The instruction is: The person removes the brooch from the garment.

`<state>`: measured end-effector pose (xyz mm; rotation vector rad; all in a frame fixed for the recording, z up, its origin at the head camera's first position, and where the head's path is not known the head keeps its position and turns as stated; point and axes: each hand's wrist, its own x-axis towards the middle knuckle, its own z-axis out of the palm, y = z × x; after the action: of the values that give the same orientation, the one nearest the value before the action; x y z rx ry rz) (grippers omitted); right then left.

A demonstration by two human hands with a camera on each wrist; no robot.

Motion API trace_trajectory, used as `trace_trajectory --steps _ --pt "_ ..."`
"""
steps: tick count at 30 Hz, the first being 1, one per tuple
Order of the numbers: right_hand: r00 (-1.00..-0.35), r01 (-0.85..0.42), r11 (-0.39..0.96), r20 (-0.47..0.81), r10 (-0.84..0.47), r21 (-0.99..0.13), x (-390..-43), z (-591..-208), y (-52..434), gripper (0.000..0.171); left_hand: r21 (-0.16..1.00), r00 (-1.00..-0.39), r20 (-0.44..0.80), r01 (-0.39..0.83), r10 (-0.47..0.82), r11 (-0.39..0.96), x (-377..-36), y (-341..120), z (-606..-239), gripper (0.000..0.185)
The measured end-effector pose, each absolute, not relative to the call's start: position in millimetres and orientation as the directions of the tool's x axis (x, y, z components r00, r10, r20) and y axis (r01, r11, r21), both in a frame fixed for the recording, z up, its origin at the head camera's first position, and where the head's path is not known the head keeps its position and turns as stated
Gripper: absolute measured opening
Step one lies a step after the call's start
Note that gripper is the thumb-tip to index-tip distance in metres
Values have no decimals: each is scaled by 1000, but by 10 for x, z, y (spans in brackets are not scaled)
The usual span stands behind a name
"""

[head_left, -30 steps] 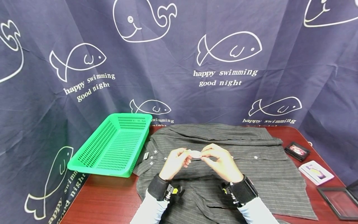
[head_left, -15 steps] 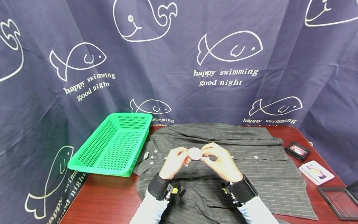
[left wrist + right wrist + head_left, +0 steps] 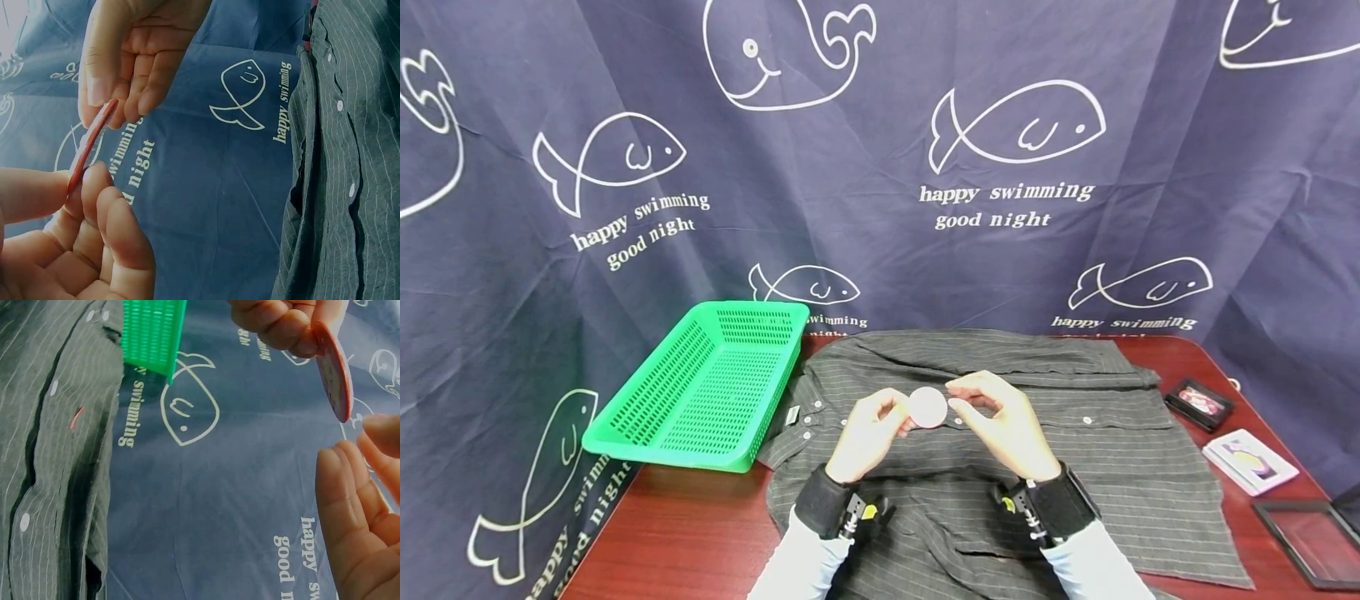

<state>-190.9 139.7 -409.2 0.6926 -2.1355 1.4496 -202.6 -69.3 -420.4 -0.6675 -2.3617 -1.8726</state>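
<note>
Between thumb and fingers of my left hand (image 3: 867, 437) a thin round disc (image 3: 928, 407) is pinched by its left edge. In the head view its pale pinkish-white face points at me; edge-on, in the left wrist view, the disc (image 3: 91, 145) shows a red rim. My right hand (image 3: 1003, 421) is just right of the disc, thumb and fingers parted with nothing between them. From the right wrist, a small gap shows between those fingertips and the disc (image 3: 334, 372). Both hands are over a dark pinstriped shirt (image 3: 1135, 475) spread on the table.
A green perforated basket (image 3: 760, 454) stands left of the shirt on the red-brown table (image 3: 692, 525). Along the right side lie a black case with a red picture (image 3: 1199, 403), a white card stack (image 3: 1249, 462) and a black-framed clear box (image 3: 1311, 542). A printed curtain (image 3: 880, 167) hangs behind.
The disc has turned from nearly edge-on to face-on toward the head camera. My right hand has let go of its edge and moved slightly right; my left hand keeps its pinch.
</note>
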Motion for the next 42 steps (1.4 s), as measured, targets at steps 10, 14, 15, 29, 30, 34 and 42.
trace_trajectory --steps 10,14,15,29,30,34,42 --pt "-850 -527 274 507 -145 -804 -1897 -4028 1354 25 868 -861 396 465 320 176 -1983 -674 -4151 14" --pt "-873 -486 248 456 -171 -838 -1890 -4013 1318 23 852 -850 421 490 316 184 -1970 -666 -4141 14" --pt "-878 -477 239 444 -179 -846 -1889 -4012 1313 23 848 -847 429 497 315 183 -1966 -664 -4137 14" --pt "-892 -444 255 399 -212 -859 -1877 -4065 1279 16 805 -820 486 555 304 209 -1968 -636 -4183 14" --pt "-893 -443 258 397 -210 -859 -1874 -4064 1277 15 801 -816 492 560 303 210 -1968 -637 -4184 14" --pt "-897 -434 258 389 -208 -863 -1861 -4054 1273 13 796 -812 501 568 300 207 -1968 -639 -4184 12" --pt "-896 -437 270 390 -211 -858 -1846 -4034 1265 11 804 -825 475 549 308 230 -1947 -647 -4146 15"
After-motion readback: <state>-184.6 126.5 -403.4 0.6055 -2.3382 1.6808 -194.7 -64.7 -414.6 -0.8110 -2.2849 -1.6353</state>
